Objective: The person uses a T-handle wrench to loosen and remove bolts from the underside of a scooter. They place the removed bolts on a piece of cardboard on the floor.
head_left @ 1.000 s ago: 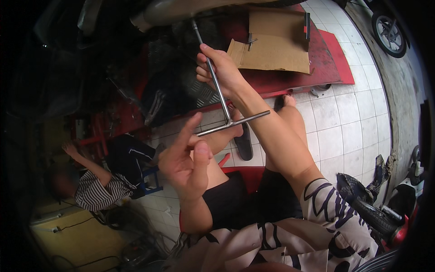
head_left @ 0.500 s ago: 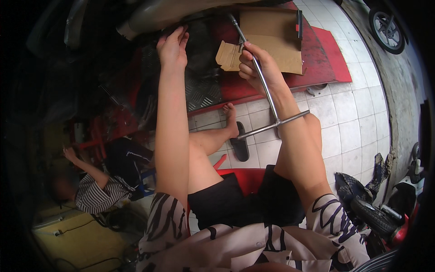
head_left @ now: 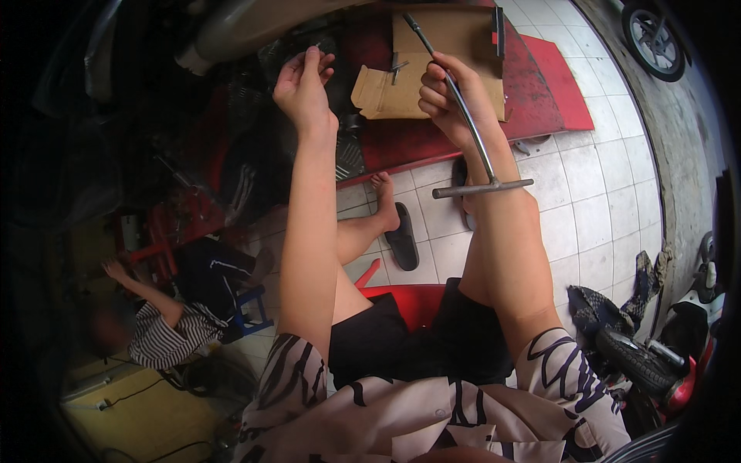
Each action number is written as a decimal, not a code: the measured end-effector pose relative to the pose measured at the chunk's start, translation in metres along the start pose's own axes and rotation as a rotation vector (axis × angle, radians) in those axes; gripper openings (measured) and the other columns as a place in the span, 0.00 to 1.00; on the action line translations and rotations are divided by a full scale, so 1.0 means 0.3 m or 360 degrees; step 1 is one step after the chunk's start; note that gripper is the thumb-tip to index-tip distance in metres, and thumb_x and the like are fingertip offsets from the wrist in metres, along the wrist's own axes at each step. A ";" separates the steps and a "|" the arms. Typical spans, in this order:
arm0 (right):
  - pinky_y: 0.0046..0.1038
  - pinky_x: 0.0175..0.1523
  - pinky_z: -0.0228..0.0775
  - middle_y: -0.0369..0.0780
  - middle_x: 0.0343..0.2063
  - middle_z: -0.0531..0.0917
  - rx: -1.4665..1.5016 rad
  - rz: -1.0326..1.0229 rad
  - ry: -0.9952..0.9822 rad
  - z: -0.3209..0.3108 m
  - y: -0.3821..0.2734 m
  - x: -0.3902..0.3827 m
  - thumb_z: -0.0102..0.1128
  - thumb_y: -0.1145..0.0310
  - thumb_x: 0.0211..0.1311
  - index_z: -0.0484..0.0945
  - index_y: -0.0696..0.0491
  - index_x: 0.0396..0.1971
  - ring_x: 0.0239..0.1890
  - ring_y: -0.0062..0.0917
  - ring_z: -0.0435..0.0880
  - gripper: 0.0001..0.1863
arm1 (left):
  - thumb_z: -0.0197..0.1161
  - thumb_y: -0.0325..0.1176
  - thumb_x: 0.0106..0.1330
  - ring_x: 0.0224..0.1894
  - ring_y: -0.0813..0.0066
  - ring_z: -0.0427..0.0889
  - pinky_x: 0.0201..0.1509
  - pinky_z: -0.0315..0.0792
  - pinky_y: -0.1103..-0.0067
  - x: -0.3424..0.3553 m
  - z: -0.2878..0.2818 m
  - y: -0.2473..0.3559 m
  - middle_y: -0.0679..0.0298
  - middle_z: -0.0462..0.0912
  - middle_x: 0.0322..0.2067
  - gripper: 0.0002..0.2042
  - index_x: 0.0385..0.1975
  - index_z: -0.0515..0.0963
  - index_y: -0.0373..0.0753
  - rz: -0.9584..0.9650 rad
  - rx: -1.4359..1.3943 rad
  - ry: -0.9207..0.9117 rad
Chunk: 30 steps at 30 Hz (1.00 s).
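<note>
Now that the T-handle wrench [head_left: 478, 147] has been brought away from the pale curved vehicle part [head_left: 231, 35], its socket end [head_left: 409, 21] is seen against the opened cardboard [head_left: 463, 38]; a second ago, that end was held up close to the part's lower edge.

Wrench: one, steel, tilted; carried by the right hand [head_left: 455, 96], whose fingers are wrapped round the shaft. Crossbar [head_left: 482, 188]: seen across the right forearm; whether skin is touched by it cannot be told.

Left hand [head_left: 305, 89]: raised, set well apart from the wrench, fingers curled and thumb laid toward them as in a pinch; whether any small item is gripped cannot be told. Half a second ago, its fingertips were placed at the underside of the vehicle part; a little clearance is now shown. By this, turning with the wrench is judged to be paused, no contact with the vehicle being seen at either hand.

Surroundings: cardboard, laid on a red platform [head_left: 532, 85]; small metal pieces [head_left: 397, 68], left on the cardboard between the hands; dark sandal [head_left: 402, 239], set on white floor tiles [head_left: 556, 208]; co-worker in a striped shirt [head_left: 174, 336], placed at far left.
</note>
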State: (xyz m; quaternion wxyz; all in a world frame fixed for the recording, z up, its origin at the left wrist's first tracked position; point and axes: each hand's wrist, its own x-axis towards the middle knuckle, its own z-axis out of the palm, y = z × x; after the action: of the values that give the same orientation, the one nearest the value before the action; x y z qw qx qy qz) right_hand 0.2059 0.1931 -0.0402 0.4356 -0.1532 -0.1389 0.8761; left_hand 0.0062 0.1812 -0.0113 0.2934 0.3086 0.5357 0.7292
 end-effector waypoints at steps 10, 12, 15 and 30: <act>0.21 0.20 0.43 0.27 0.08 0.55 -0.0075 -0.0125 0.0033 -0.037 -0.024 0.015 0.51 0.61 0.66 0.67 0.49 0.16 0.11 0.14 0.50 0.17 | 0.72 0.36 0.50 0.37 0.65 0.84 0.44 0.75 0.73 -0.092 0.070 -0.320 0.58 0.85 0.32 0.09 0.26 0.84 0.37 0.0721 0.1446 -0.0534; 0.20 0.20 0.43 0.27 0.08 0.56 -0.0083 -0.0139 0.0016 -0.038 -0.023 0.020 0.51 0.61 0.66 0.67 0.49 0.16 0.11 0.14 0.50 0.17 | 0.72 0.38 0.48 0.39 0.61 0.83 0.48 0.74 0.70 -0.062 0.070 -0.350 0.56 0.85 0.33 0.10 0.25 0.85 0.38 0.0772 0.1622 -0.0573; 0.20 0.20 0.44 0.27 0.08 0.56 -0.0080 -0.0148 0.0023 -0.035 -0.022 0.022 0.51 0.61 0.66 0.67 0.49 0.16 0.11 0.14 0.51 0.17 | 0.71 0.39 0.48 0.41 0.59 0.83 0.48 0.74 0.69 -0.025 0.071 -0.376 0.54 0.85 0.34 0.11 0.26 0.85 0.38 0.0552 0.1804 -0.0700; 0.19 0.18 0.43 0.28 0.09 0.64 -0.0718 -0.0063 -0.0141 0.046 0.079 0.047 0.50 0.62 0.67 0.69 0.51 0.14 0.11 0.12 0.56 0.20 | 0.60 0.27 0.63 0.37 0.71 0.85 0.41 0.76 0.77 -0.147 -0.005 -0.102 0.58 0.85 0.33 0.08 0.40 0.81 0.35 0.0173 0.1152 -0.0831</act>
State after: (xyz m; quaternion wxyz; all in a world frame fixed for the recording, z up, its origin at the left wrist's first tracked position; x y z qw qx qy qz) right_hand 0.1753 0.1893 -0.0385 0.4008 -0.2054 -0.3531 0.8200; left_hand 0.0360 0.1547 -0.0471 0.2532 0.5928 0.6473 0.4068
